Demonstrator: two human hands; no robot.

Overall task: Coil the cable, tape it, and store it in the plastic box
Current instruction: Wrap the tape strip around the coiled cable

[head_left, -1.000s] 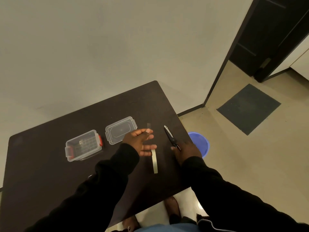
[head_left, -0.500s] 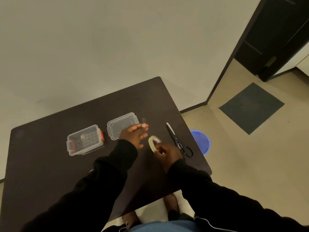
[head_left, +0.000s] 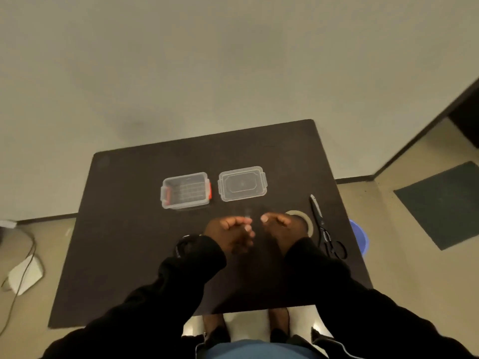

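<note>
The clear plastic box point(head_left: 185, 190) with red latches stands open on the dark table point(head_left: 121, 229); its lid point(head_left: 242, 183) lies just right of it. My left hand point(head_left: 230, 234) is curled in front of the box and pinches a faint, blurred strip of clear tape point(head_left: 247, 213). My right hand point(head_left: 281, 229) is close beside it, fingers curled, lying over the left part of the tape roll point(head_left: 304, 220), which is flat on the table. A black coiled cable point(head_left: 182, 246) peeks out by my left wrist, mostly hidden by the sleeve.
Scissors point(head_left: 324, 226) lie right of the tape roll, near the table's right edge. A blue bucket point(head_left: 360, 237) stands on the floor beyond that edge, and a dark mat point(head_left: 440, 203) farther right. On the floor at left lies a white device point(head_left: 24, 278) with a cord.
The view has swung left and centred on the table. My right hand brought the tape roll down beside the scissors. Both hands have drawn together in front of the box and lid.
</note>
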